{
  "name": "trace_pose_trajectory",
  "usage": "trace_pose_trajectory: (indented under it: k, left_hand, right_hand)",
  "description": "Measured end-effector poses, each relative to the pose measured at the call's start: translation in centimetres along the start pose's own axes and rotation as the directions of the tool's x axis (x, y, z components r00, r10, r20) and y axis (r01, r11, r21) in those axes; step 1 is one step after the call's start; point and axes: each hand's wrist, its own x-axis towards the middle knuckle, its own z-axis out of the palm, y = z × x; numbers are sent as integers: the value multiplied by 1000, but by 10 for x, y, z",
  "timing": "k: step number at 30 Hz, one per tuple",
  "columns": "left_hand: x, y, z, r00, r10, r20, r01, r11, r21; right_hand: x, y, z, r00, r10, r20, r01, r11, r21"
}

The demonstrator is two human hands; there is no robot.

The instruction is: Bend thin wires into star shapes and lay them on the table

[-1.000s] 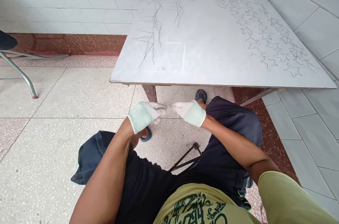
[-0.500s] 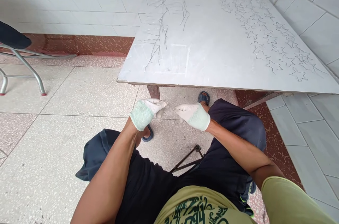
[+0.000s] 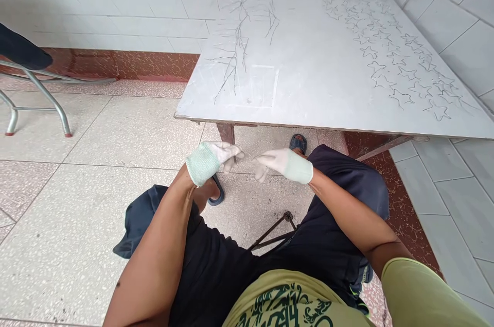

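Thin wire (image 3: 248, 154) shows faintly in the gap between my two gloved hands, just in front of the table edge. My left hand (image 3: 225, 154), in a white glove with a pale green cuff, pinches it with thumb and fingers. From the other side my right hand (image 3: 271, 160), gloved the same way, closes its fingertips on the wire, its lower fingers curled beneath. The wire's full shape is too fine to make out. On the table lie star-shaped bent wires (image 3: 401, 72) at the right and loose, straighter wires (image 3: 236, 54) at the left.
The white-topped table (image 3: 309, 85) stands ahead, against tiled walls. Its wooden leg (image 3: 226, 133) is just beyond my left hand. A metal-legged stool (image 3: 57, 108) with part of a person's dark-clothed leg (image 3: 23, 49) is at far left. A dark metal support (image 3: 274, 226) stands between my legs.
Both hands stay close together, with the gap between them slightly wider. My right hand has turned, so its lower fingers now show below. The view has shifted slightly.
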Motion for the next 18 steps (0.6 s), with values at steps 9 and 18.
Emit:
trace_pose_trajectory:
  k: [9,18]
  left_hand:
    - [2,-10,-10,997,65,-30,-64,997,35]
    - [1,-7,-21,994,64,-88,-60,997,47]
  right_hand:
    - [-5,-7,-16,993,38,111,-68,959,275]
    - [-13,-5,-18,986,59,154,-79,989,128]
